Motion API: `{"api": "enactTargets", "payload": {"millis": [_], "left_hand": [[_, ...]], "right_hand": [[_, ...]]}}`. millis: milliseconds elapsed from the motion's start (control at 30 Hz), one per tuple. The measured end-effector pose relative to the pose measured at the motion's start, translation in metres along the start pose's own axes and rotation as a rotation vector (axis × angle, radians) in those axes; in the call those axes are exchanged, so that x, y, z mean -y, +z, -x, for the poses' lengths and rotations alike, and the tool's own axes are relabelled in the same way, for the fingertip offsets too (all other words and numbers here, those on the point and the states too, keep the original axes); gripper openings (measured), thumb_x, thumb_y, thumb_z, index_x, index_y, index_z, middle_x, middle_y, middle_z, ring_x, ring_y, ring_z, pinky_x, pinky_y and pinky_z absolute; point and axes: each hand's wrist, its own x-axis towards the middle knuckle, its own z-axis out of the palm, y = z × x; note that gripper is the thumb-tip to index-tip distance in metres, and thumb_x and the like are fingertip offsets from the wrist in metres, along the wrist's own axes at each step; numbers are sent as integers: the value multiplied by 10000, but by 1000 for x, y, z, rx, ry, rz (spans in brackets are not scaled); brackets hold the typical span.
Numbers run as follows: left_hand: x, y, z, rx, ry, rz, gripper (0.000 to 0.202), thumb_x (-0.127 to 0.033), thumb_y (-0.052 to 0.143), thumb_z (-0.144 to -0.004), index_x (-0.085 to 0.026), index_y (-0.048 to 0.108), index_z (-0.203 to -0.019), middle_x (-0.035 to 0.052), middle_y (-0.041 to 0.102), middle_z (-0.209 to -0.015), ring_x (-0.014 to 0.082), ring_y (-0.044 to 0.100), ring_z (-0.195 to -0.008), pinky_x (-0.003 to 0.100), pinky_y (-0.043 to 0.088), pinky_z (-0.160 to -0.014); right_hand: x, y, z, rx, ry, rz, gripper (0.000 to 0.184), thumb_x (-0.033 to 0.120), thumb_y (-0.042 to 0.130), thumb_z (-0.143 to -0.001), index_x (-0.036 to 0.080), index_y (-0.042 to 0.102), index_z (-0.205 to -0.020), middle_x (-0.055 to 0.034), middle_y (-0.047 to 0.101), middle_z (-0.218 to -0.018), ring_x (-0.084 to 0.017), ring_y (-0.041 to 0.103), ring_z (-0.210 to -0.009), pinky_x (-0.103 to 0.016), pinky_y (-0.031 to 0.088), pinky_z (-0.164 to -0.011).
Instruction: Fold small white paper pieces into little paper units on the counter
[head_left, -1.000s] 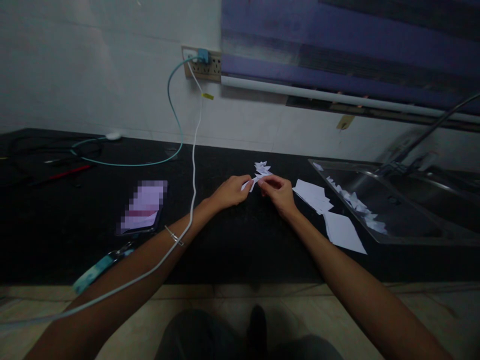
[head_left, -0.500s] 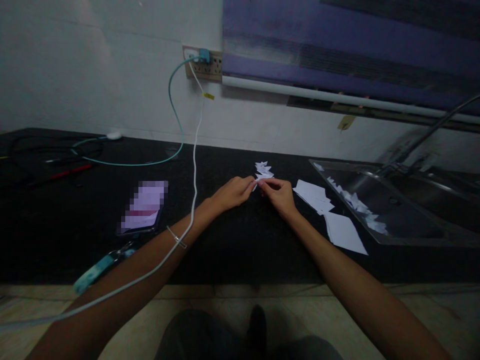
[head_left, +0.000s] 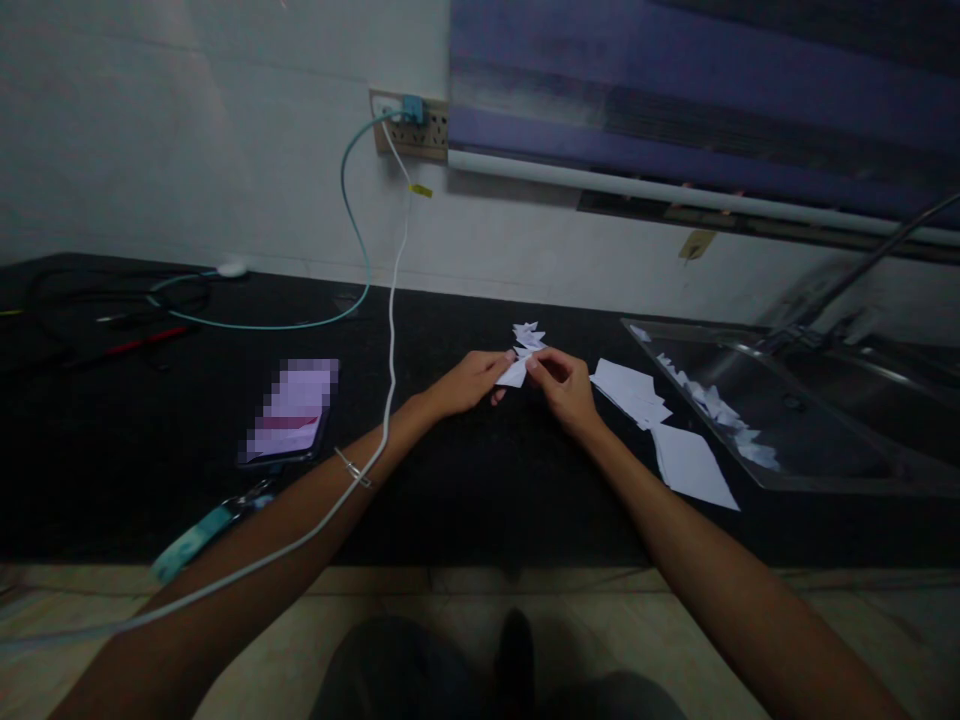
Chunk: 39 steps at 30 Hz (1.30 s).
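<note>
Between my two hands is a small folded piece of white paper (head_left: 513,375), its flat face turned up. My left hand (head_left: 474,380) pinches it from the left, thumb on top and a fingertip showing below. On its right edge, my right hand (head_left: 562,385) grips it between thumb and fingers. Just behind lie several small folded paper pieces (head_left: 529,336) with pointed tips. To the right of my right hand rests a stack of white paper slips (head_left: 626,390), and nearer me a second stack of white paper (head_left: 694,465).
More folded pieces (head_left: 712,405) line the rim of the metal sink (head_left: 757,475) at right. A phone (head_left: 292,410) and a teal strap (head_left: 191,545) lie at left. A white cable (head_left: 391,350) hangs from the wall socket (head_left: 431,135) across my left forearm.
The paper between my hands has turned so its flat face shows, where only a thin edge showed before. My right hand has shifted slightly right, away from the left thumb.
</note>
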Motion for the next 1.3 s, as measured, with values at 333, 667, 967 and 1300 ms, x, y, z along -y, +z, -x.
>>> {"api": "enactTargets", "payload": {"millis": [333,667,967,1300], "left_hand": [[6,-4,-1,120,-48,329,250,-374,604,-811,-130,614,-758,-6,585,-569,65,474,-457,182,251,-424],[9,-5,1,144,-53,439,240,-362,604,-814,-127,618,-766,4,612,-588,59,498,-447,171,237,-397],[7,-4,2,132,-15,368,220,-343,643,-779,-123,648,-791,8,623,-604,77,531,-504,177,286,-434],[16,-5,-1,104,-16,340,247,-376,636,-780,-131,630,-752,-19,556,-579,62,451,-465,188,288,-440]], "right_hand": [[-11,0,-1,109,45,-187,191,350,600,-846,196,566,-738,18,499,-670,-132,461,-630,-253,375,-591],[-6,0,0,128,17,-107,234,415,604,-837,199,572,-751,0,530,-717,-153,484,-670,-276,400,-631],[-8,0,0,134,4,-88,220,406,602,-845,203,582,-765,-5,539,-736,-162,495,-685,-285,411,-647],[-3,0,1,149,-33,-55,229,407,615,-841,191,598,-768,-6,545,-732,-152,490,-674,-277,397,-632]]}}
